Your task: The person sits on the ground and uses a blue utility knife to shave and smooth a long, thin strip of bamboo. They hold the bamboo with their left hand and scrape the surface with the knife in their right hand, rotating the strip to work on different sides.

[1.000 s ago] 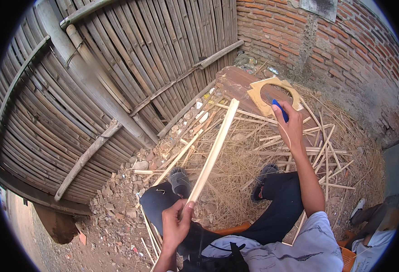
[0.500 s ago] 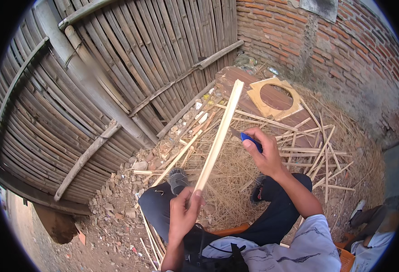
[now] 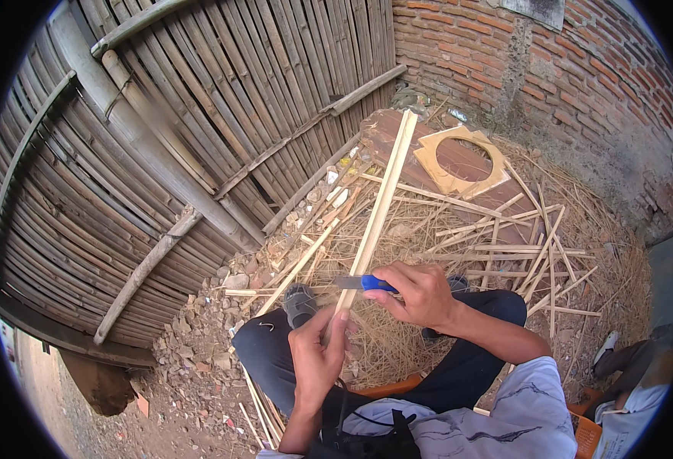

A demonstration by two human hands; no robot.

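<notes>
My left hand (image 3: 319,346) grips the lower end of a long, pale bamboo strip (image 3: 386,197), which slants up and away in front of me. In my right hand (image 3: 422,294) is a knife (image 3: 379,284) with a blue handle. Its short blade (image 3: 347,282) lies across the strip, a little above my left fingers. The strip's lower tip is partly hidden by my left hand. Both hands are between my bent knees.
Cut strips (image 3: 541,264) lie scattered on straw at the right. Beyond them, a wooden frame with a round hole (image 3: 431,158) rests on a brown board (image 3: 388,136). A bamboo wall (image 3: 275,99) stands left, a brick wall (image 3: 459,46) behind. Another person's leg (image 3: 619,367) shows at right.
My right hand has come down and left, bringing the knife blade from beside the strip onto it near my left hand. The strip has risen and shifted slightly right at its far end.
</notes>
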